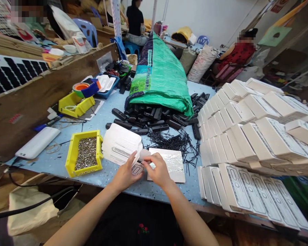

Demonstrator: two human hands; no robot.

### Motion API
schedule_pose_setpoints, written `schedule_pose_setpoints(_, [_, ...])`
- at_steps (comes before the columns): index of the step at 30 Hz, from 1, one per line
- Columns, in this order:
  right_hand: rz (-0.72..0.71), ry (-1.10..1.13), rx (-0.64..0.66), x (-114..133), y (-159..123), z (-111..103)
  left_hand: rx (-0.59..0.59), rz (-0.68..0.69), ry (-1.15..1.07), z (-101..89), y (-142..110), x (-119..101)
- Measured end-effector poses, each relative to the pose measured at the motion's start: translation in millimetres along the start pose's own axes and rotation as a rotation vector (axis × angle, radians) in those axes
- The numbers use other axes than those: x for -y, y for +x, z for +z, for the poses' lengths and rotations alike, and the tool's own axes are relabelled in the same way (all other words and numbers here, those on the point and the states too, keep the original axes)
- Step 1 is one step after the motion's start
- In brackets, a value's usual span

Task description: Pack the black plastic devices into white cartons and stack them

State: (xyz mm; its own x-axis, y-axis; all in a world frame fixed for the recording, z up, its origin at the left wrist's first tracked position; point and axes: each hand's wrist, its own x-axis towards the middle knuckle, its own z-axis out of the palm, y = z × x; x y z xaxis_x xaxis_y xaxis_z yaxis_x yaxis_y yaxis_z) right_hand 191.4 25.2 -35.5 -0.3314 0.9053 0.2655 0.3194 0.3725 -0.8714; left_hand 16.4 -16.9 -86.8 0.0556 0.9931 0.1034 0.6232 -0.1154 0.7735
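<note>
A white printed cardboard box (122, 140), open at its near end with flaps sticking out, lies slanted in front of me. My left hand (125, 176) is closed on its near right end, thumb toward me. At the same end, the fingertips of my right hand (157, 170) pinch together beside a raised flap. Something small and dark shows between those fingertips, too little to name. Under my right hand lies a white slab with a shiny, wrinkled surface (173, 165). Just beyond it is a heap of thin black sticks (173, 141).
Many black plastic pieces (156, 118) spill from a green woven sack (164, 75). White boxes (246, 136) stand stacked on the right. On the left are a yellow bin of small metal parts (87, 153), another yellow bin (78, 106) and a white phone-like device (38, 141). People sit behind.
</note>
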Motion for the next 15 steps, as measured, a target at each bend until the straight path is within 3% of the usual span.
schedule_pose_setpoints(2, [0.035,0.043,-0.038,-3.3,-1.8,3.8,-0.022,0.025,0.025,3.5,-0.3,2.1])
schedule_pose_setpoints(7, [0.339,0.561,-0.164,-27.2,0.4,23.3,-0.018,0.083,0.070,1.4,4.7,-0.3])
schedule_pose_setpoints(10, [0.457,0.740,-0.294,-36.1,0.2,32.5,-0.009,0.143,0.054,-3.9,9.3,-4.9])
schedule_pose_setpoints(11, [0.500,0.780,-0.264,-37.4,0.2,33.9,0.012,0.150,0.054,-5.0,10.1,-6.2])
schedule_pose_setpoints(13, [0.539,0.811,-0.085,-37.2,0.5,35.1,0.055,0.158,0.048,-5.7,10.3,-7.6])
schedule_pose_setpoints(15, [0.462,0.753,0.048,-33.6,0.4,34.8,0.069,0.139,0.016,-4.7,9.2,-8.3])
